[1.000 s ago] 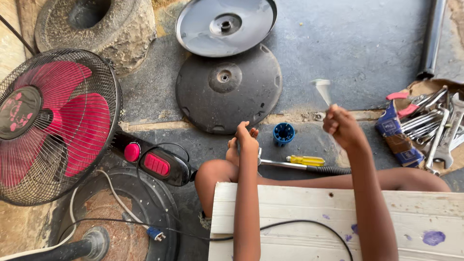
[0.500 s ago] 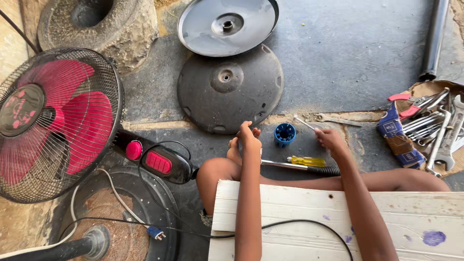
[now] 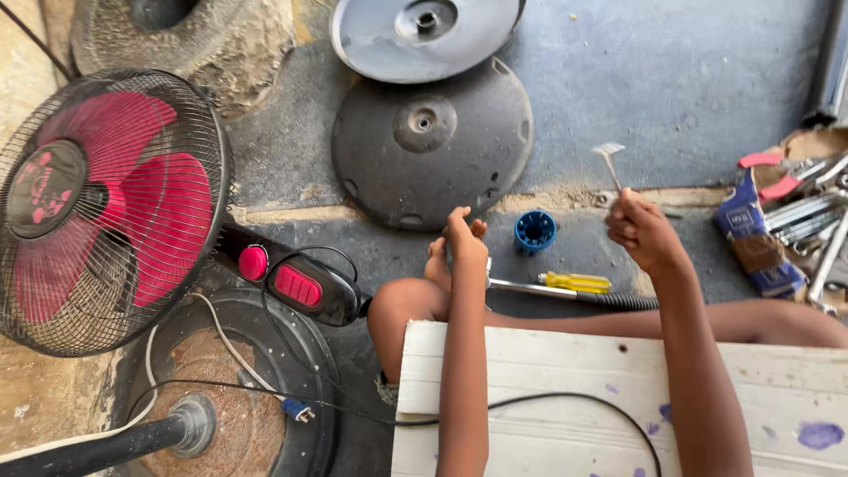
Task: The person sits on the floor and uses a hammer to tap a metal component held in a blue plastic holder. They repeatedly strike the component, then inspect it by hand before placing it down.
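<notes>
My right hand (image 3: pixel 643 235) is raised in a fist around a thin pale stick with a flat head (image 3: pixel 609 162), which points upward. My left hand (image 3: pixel 463 237) hovers over my knee (image 3: pixel 402 305) with its fingers curled together; nothing shows inside them. Between the two hands, on the ground, sit a blue ribbed cap (image 3: pixel 534 231), a yellow-handled screwdriver (image 3: pixel 575 283) and a metal rod (image 3: pixel 526 287) joined to a black hose (image 3: pixel 623 303). Across my lap rests a white wooden board (image 3: pixel 565 371) with a black cable (image 3: pixel 548 402) over it.
A red-bladed fan in a black grille (image 3: pixel 106 208) lies at the left, with its black control housing and red buttons (image 3: pixel 300 287). Two round plates, dark (image 3: pixel 433 141) and grey (image 3: pixel 424 31), lie ahead. Wrenches (image 3: pixel 799 221) are piled at right; a stand base (image 3: pixel 238 380) lies lower left.
My right hand dipped toward the blue cap half a second ago and has risen again with the pale stick. My left hand has stayed over my knee.
</notes>
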